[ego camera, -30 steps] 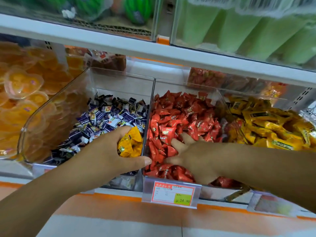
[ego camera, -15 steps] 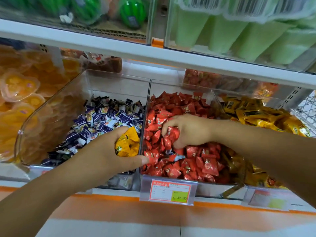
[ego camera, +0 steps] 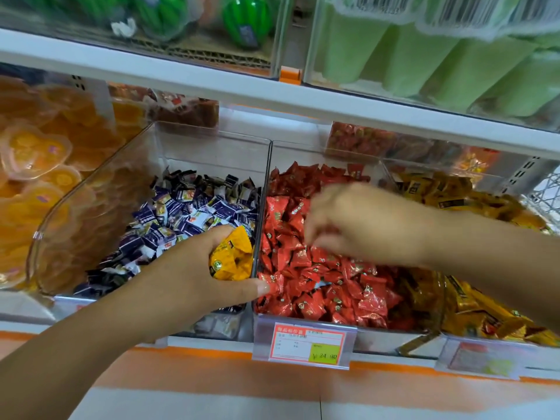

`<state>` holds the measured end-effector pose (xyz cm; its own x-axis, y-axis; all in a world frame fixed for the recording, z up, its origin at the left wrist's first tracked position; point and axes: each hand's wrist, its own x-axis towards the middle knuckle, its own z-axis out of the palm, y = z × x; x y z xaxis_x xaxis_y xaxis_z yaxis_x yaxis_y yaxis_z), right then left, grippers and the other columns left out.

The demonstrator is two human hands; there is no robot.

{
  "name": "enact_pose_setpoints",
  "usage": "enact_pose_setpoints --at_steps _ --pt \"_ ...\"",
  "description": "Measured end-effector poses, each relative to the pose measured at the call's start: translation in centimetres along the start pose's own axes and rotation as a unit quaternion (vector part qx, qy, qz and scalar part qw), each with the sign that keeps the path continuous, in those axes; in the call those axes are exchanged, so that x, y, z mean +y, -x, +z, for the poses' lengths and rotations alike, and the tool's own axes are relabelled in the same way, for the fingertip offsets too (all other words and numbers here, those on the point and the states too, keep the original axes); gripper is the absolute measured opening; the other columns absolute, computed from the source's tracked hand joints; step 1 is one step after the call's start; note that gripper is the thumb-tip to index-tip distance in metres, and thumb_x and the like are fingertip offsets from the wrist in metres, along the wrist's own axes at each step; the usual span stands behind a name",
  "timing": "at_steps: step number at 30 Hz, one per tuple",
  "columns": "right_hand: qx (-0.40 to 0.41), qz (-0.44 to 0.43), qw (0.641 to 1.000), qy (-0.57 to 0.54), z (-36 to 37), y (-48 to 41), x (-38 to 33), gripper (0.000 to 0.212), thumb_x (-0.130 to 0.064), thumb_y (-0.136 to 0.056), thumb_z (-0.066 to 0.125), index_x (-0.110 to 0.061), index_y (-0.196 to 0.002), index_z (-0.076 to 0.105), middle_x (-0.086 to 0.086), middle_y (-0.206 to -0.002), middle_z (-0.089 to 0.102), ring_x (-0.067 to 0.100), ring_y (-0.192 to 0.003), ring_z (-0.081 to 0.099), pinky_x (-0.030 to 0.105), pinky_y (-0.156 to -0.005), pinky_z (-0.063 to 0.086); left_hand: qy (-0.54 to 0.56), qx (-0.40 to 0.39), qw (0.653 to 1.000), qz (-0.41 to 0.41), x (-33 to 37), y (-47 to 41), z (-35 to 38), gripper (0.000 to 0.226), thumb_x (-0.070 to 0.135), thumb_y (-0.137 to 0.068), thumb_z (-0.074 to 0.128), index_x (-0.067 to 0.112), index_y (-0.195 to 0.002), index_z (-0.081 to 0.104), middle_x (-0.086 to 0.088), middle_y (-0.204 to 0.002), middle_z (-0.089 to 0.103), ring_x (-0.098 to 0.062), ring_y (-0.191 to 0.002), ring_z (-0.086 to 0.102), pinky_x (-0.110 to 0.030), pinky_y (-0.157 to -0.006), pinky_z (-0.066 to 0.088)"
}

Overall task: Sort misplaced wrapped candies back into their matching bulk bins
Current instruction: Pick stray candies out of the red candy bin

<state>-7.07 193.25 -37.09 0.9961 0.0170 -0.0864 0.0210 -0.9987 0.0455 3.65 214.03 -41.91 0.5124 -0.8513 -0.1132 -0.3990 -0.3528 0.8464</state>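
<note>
Left hand [ego camera: 181, 277] is gripping a bunch of yellow candies [ego camera: 231, 256], fingers and thumb curling round them, at the near right corner of the purple candy bin [ego camera: 100, 201], against the divider. Right hand [ego camera: 360, 222] is hovering over the red candies [ego camera: 318, 286] in the next bin right, fingers pointing down. It's blurred, so can't tell if it's pinching anything. Loose yellow pile [ego camera: 485, 307] is lying further right. Price tag [ego camera: 306, 344] is hanging below the red candies.
</note>
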Motion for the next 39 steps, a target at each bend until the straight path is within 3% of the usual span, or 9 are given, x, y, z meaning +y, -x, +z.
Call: enact_pose_setpoints --at_steps 7,10,15,17,21,27,31,33,39 --pt "-0.237 0.071 0.968 0.026 4.7 -0.5 -0.7 0.083 -0.038 -0.08 0.072 -0.031 -0.149 0.026 0.005 -0.144 0.033 0.026 -0.122 0.046 0.028 -0.09 0.042 -0.009 0.001 1.0 -0.02 0.0 0.3 0.1 0.035 0.068 -0.042 0.066 0.077 -0.061 0.038 0.027 -0.063 0.056 -0.01 -0.073 0.054 -0.011 -0.06 0.04" --pt "-0.234 0.059 0.967 0.078 5.5 -1.6 -1.3 0.08 -0.036 -0.079 0.072 -0.028 -0.147 0.03 0.008 -0.139 0.03 0.028 -0.111 0.051 0.026 -0.072 0.037 -0.011 0.01 0.999 -0.044 0.0 0.4 0.2 0.045 0.07 -0.043 0.065 0.073 -0.08 0.04 0.033 -0.066 0.059 -0.012 -0.072 0.065 -0.013 -0.064 0.043" --pt "-0.224 0.044 0.972 0.049 6.4 -1.9 -2.2 0.063 -0.026 -0.083 0.068 -0.019 -0.14 0.043 0.011 -0.127 0.049 0.027 -0.11 0.05 0.025 -0.074 0.035 -0.041 0.018 0.996 -0.071 0.3 0.7 0.4 0.091 0.056 -0.068 0.074 0.04 -0.145 0.029 0.029 -0.085 0.054 0.0 -0.054 0.059 -0.013 -0.047 0.044" --pt "-0.224 0.044 0.973 0.047 6.6 -1.7 -2.2 0.062 -0.023 -0.085 0.066 -0.019 -0.142 0.042 0.01 -0.127 0.053 0.027 -0.114 0.049 0.028 -0.08 0.038 -0.037 0.016 0.996 -0.077 0.2 0.7 0.4 0.088 0.051 -0.071 0.074 0.036 -0.146 0.029 0.022 -0.082 0.06 -0.002 -0.041 0.05 -0.017 -0.043 0.044" --pt "-0.222 0.064 0.973 0.016 7.3 -1.6 -2.1 0.063 -0.014 -0.086 0.061 -0.02 -0.145 0.039 0.009 -0.136 0.052 0.028 -0.123 0.047 0.03 -0.094 0.041 -0.043 0.018 0.997 -0.066 -0.1 0.6 0.3 0.095 0.055 -0.069 0.074 0.036 -0.148 0.026 0.031 -0.087 0.054 0.002 -0.064 0.064 -0.015 -0.053 0.05" --pt "-0.182 0.171 0.957 -0.15 7.0 -1.6 -1.5 0.062 -0.013 -0.081 0.069 -0.017 -0.139 0.048 0.004 -0.131 0.056 0.018 -0.111 0.055 0.015 -0.082 0.041 -0.041 0.024 0.998 -0.052 -0.3 0.6 0.1 0.102 0.058 -0.069 0.073 0.034 -0.151 0.018 0.026 -0.121 0.05 0.009 -0.08 0.053 -0.005 -0.058 0.041" --pt "-0.065 0.237 0.902 -0.354 5.1 0.2 -1.0 0.027 -0.004 -0.076 0.072 -0.022 -0.095 0.068 -0.006 -0.078 0.061 0.01 -0.052 0.046 0.018 -0.051 0.036 -0.032 0.019 0.998 -0.044 -0.4 0.7 0.0 0.104 0.061 -0.067 0.072 0.035 -0.151 0.017 0.023 -0.134 0.047 0.004 -0.084 0.058 -0.007 -0.064 0.048" --pt "-0.001 0.252 0.867 -0.429 4.1 1.0 -0.7 0.021 0.001 -0.074 0.073 -0.018 -0.083 0.069 0.001 -0.081 0.064 0.014 -0.056 0.052 0.024 -0.056 0.043 -0.032 0.021 0.998 -0.042 -0.4 0.7 0.0 0.104 0.06 -0.069 0.072 0.034 -0.152 0.016 0.019 -0.143 0.04 0.003 -0.097 0.054 -0.006 -0.07 0.04" --pt "0.122 0.252 0.746 -0.604 1.8 1.8 0.0 0.029 0.001 -0.078 0.075 -0.017 -0.1 0.07 0.013 -0.087 0.071 0.024 -0.077 0.07 0.034 -0.07 0.058 -0.052 0.026 0.998 -0.038 0.0 0.8 0.1 0.098 0.056 -0.074 0.07 0.035 -0.152 0.014 0.021 -0.142 0.036 0.005 -0.073 0.052 -0.008 -0.059 0.039"
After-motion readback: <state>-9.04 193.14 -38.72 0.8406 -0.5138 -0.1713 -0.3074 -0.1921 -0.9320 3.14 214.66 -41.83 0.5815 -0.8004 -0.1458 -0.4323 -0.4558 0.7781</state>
